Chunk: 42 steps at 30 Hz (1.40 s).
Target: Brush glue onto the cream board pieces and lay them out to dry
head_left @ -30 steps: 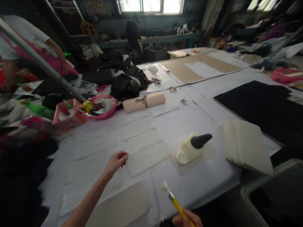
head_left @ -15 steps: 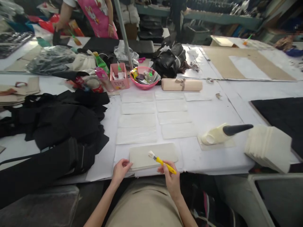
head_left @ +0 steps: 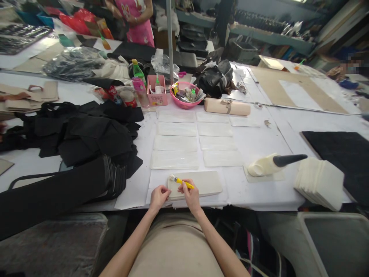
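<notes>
A yellow-handled brush [head_left: 187, 184] is in my right hand [head_left: 190, 194], its pale bristles over the left end of a stack of off-white rectangular pieces [head_left: 206, 183]. My left hand [head_left: 160, 197] pinches the stack's near left corner with closed fingers. Beyond the stack, several thin whitish strips [head_left: 175, 143] lie in two columns on the white-covered table [head_left: 253, 134]. To the right, a cream bottle [head_left: 261, 166] with a black nozzle lies on its side on a small sheet.
Black fabric pieces [head_left: 86, 130] are heaped at left. Behind the strips stand a pink box [head_left: 157, 98], a pink basin [head_left: 187, 104] and a tan roll [head_left: 227, 106]. Thick white pieces [head_left: 319, 182] are stacked at right. A person in a pink apron [head_left: 140, 25] stands across the table.
My right hand has moved the brush left along the stack, from its middle to its left end. The head view has shifted. The person's arms opposite have moved closer together.
</notes>
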Available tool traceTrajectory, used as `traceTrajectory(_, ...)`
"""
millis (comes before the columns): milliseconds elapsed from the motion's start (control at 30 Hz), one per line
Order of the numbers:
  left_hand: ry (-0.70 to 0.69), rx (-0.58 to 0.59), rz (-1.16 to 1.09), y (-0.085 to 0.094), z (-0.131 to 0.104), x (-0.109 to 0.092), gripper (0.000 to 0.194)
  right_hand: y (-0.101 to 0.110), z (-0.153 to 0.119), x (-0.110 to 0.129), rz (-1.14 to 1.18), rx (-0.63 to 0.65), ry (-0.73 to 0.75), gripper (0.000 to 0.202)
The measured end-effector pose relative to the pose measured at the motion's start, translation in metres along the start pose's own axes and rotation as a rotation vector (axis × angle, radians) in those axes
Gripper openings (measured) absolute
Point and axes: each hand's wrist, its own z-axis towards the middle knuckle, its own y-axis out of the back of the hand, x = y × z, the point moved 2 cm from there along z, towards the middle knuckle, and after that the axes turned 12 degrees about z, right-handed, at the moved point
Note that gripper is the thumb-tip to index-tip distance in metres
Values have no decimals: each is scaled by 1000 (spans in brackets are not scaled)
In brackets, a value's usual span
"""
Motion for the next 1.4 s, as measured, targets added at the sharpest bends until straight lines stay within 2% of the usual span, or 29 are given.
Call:
traceTrajectory(100, 34, 30, -96, -1, -3, -4, 15, 8, 3, -3, -38, -52, 16, 31)
traceTrajectory(167, 59, 48, -158, -1, -5, -5, 16, 22, 3, -1, -58, -119, 29, 32)
traceTrajectory(400, 57, 70, -231, 0, -5, -6, 21, 109, -11, 19, -213, -470, 92, 37)
traceTrajectory(467, 57, 87, -247, 1, -5, -7, 21, 119, -19, 28, -288, -555, 136, 38)
traceTrajectory(500, 57, 98, -255, 2, -5, -7, 21, 117, -23, 31, -314, -557, 154, 38)
traceTrajectory(567, 58, 120, -271, 4, -4, -8, 21, 96, -27, 35, -312, -462, 162, 36)
traceTrajectory(733, 56, 141, -282, 6, -4, -10, 23, 14, -27, 23, -146, -76, 57, 31)
traceTrajectory(800, 57, 139, -277, 7, -5, -10, 23, 3, -25, 12, -117, -14, 19, 31)
traceTrajectory(833, 58, 137, -275, 7, -5, -10, 24, 6, -23, 7, -108, -23, 7, 32)
traceTrajectory(900, 60, 130, -272, 7, -5, -10, 25, 27, -22, 2, -110, -118, 8, 34)
traceTrajectory(967, 56, 132, -276, 7, -5, -10, 26, 62, -22, 3, -151, -278, 44, 37)
traceTrajectory(1033, 51, 145, -285, 7, -5, -9, 27, 96, -25, 12, -274, -415, 96, 38)
traceTrajectory(1100, 49, 163, -291, 7, -3, -8, 28, 113, -30, 23, -450, -455, 145, 37)
traceTrajectory(1133, 48, 173, -293, 7, -3, -8, 29, 114, -32, 28, -531, -429, 173, 35)
traceTrajectory(1200, 46, 189, -299, 8, -2, -7, 30, 98, -35, 37, -637, -278, 252, 32)
traceTrajectory(1333, 41, 223, -330, 10, -2, -7, 30, 35, -34, 39, -714, 219, 375, 28)
traceTrajectory(1400, 45, 235, -343, 10, -2, -8, 28, 12, -30, 34, -780, 358, 396, 29)
